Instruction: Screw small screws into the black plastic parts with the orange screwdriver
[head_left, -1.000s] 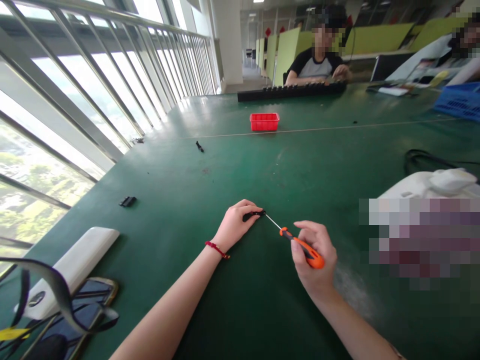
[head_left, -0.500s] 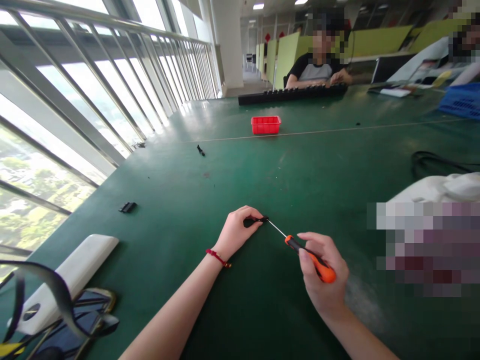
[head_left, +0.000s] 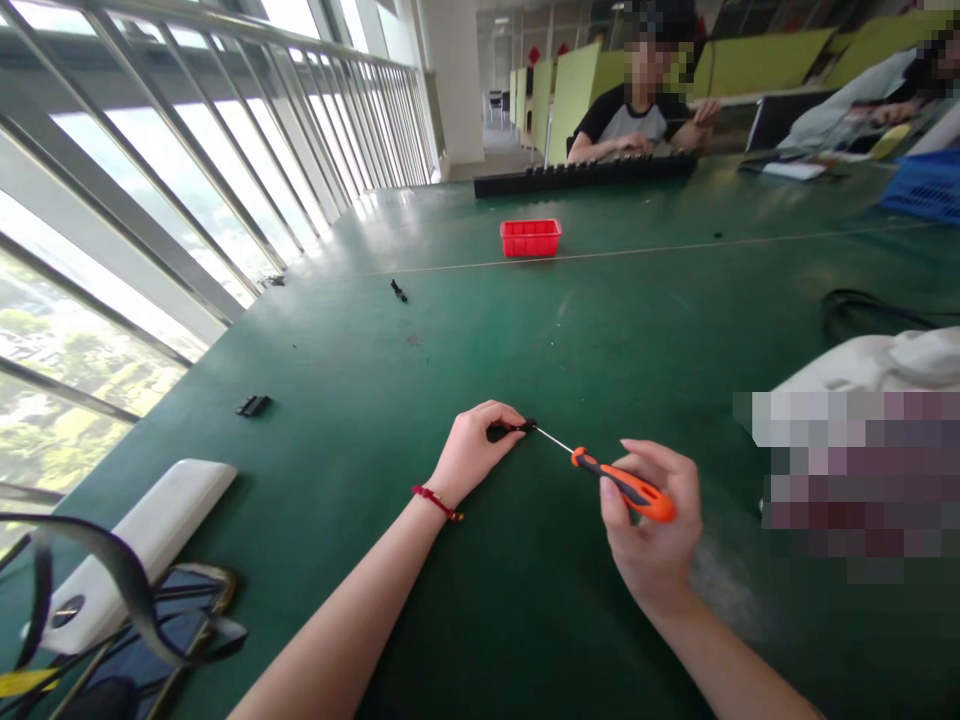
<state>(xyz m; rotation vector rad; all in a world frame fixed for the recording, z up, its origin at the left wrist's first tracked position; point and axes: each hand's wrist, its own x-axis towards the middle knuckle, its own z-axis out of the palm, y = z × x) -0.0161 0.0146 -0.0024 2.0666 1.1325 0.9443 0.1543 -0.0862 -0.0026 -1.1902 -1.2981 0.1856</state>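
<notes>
My left hand (head_left: 484,445) rests low over the green table and pinches a small black part (head_left: 528,426) between thumb and fingers. Most of that part is covered by the fingers, so its exact kind is hidden. In my right hand (head_left: 660,520) is an orange and black screwdriver (head_left: 626,484), held by its handle with the fingers loosely curled round it. Its thin metal shaft points left, and the tip meets the right end of the black part. A red bracelet circles my left wrist.
A red plastic bin (head_left: 530,240) stands farther back. Small black pieces lie at the left (head_left: 253,405) and beyond my left hand (head_left: 398,291). A white case (head_left: 142,550) and a phone (head_left: 161,640) are at lower left. Across the green table (head_left: 450,350), a person sits behind a long black strip (head_left: 585,174).
The screwdriver handle has swung up, lying flatter, and my right fingers have shifted on it. My left hand keeps its pinch. The view has tilted slightly; the person opposite has raised a hand.
</notes>
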